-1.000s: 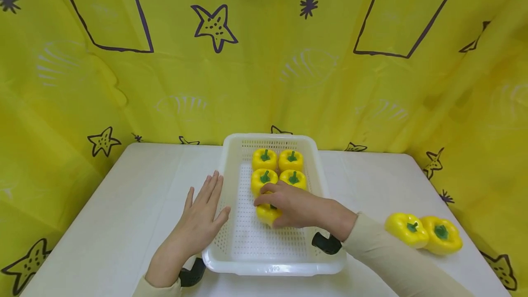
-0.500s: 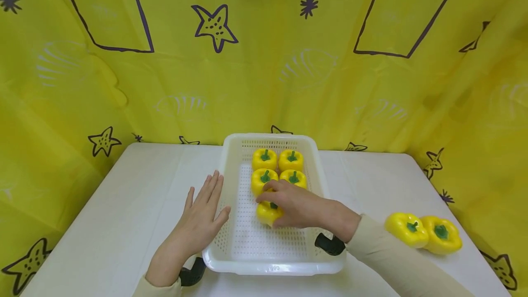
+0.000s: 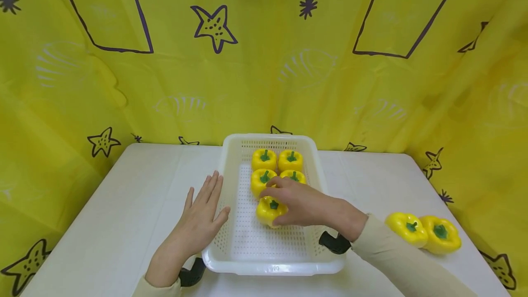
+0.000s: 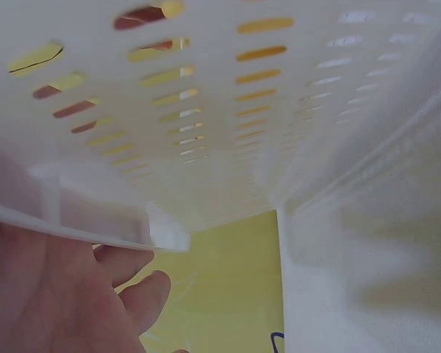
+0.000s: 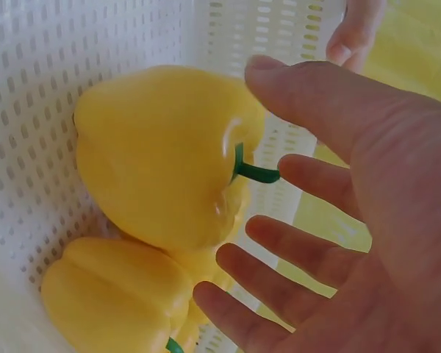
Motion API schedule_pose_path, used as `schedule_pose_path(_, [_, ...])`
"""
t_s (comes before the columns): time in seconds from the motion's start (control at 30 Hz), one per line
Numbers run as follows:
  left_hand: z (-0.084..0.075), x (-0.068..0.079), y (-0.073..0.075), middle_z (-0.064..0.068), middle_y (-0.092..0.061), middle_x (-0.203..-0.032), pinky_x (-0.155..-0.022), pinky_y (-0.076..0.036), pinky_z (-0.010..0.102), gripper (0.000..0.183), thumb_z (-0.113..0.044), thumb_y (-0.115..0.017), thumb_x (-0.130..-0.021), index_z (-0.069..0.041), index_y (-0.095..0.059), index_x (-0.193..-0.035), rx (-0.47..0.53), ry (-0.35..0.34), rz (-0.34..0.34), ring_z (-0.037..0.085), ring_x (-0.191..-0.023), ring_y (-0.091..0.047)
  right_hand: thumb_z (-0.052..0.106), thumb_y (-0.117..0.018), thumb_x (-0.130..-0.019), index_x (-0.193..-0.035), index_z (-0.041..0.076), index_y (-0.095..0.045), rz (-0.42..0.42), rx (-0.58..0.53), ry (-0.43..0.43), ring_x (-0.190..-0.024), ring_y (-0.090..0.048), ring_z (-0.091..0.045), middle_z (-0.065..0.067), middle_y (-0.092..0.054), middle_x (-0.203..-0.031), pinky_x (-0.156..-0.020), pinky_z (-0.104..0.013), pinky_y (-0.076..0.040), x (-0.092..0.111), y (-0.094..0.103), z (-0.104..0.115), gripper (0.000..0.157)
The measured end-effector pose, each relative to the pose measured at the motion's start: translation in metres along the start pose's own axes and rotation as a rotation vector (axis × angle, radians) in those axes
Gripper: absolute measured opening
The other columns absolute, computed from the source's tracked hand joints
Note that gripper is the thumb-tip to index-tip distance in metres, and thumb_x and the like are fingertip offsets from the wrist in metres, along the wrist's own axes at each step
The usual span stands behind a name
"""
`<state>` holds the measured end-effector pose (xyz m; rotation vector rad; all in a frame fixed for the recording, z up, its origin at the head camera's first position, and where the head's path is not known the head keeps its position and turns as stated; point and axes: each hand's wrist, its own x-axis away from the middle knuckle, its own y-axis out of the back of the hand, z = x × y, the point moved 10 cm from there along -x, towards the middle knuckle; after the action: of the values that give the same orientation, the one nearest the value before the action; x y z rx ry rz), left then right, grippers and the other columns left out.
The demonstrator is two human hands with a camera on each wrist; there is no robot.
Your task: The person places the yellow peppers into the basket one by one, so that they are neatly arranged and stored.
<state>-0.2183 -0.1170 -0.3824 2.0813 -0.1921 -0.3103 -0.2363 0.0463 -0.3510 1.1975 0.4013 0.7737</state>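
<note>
Fingers (image 3: pixel 216 189) straight, left hand (image 3: pixel 200 221) lies at rim of white basket (image 3: pixel 272 268), gripping nothing. Front yellow pepper (image 3: pixel 267 213) sits stem-up inside; right hand (image 3: pixel 305 203), loosely spread beside it, holds nothing. Looks like release; next calls for reaching loose peppers (image 3: pixel 406 229), table (image 3: pixel 367 182) right.

The basket (image 3: pixel 272 268) stands on the bench (image 3: pixel 144 196), in front of the curtain (image 3: pixel 264 81). In its far half, four peppers (image 3: pixel 259 162) sit two by two; a fifth pepper (image 3: pixel 268 214) lies before the left column, just beside the right hand's (image 3: pixel 303 203) fingers (image 3: pixel 272 192). The left hand (image 3: pixel 200 218) lies along the basket's left side. Two more peppers (image 3: pixel 401 232) rest side by side on the bench, right of the basket.
</note>
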Motion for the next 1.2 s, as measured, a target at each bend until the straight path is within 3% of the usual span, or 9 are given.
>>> schedule_pose_path(0.37, [-0.001, 0.000, 0.001, 0.011, -0.010, -0.168, -0.117, 0.001, 0.068, 0.073, -0.032, -0.051, -0.100, -0.004, -0.016, -0.159, 0.004, 0.003, -0.003, 0.035, -0.155, -0.011, 0.028, -0.078, -0.085, -0.130, 0.013, -0.062, -0.074, -0.039, -0.032, -0.125, -0.055, -0.026, -0.008, -0.052, -0.140, -0.103, -0.043, -0.050, 0.016, 0.025, -0.012, 0.051])
schedule_pose_path(0.73, [0.000, 0.000, -0.001, 0.011, -0.010, -0.168, -0.117, 0.001, 0.069, 0.073, -0.031, -0.051, -0.100, -0.005, -0.016, -0.159, 0.002, 0.002, -0.006, 0.035, -0.154, -0.011, 0.028, -0.076, -0.086, -0.129, 0.017, -0.061, -0.140, -0.043, -0.076, -0.122, -0.056, -0.025, -0.005, -0.054, -0.136, -0.100, -0.045, -0.051, 0.037, 0.037, -0.031, 0.048])
schedule_pose_path(1.2, [0.000, 0.000, -0.001, 0.011, -0.010, -0.168, -0.117, 0.002, 0.069, 0.074, -0.031, -0.051, -0.100, -0.006, -0.015, -0.159, 0.005, 0.007, -0.001, 0.034, -0.155, -0.009, 0.025, -0.076, -0.086, -0.129, 0.012, -0.062, -0.232, 0.002, -0.082, -0.119, -0.057, -0.026, -0.006, -0.057, -0.131, -0.097, -0.046, -0.053, 0.066, 0.055, -0.049, 0.047])
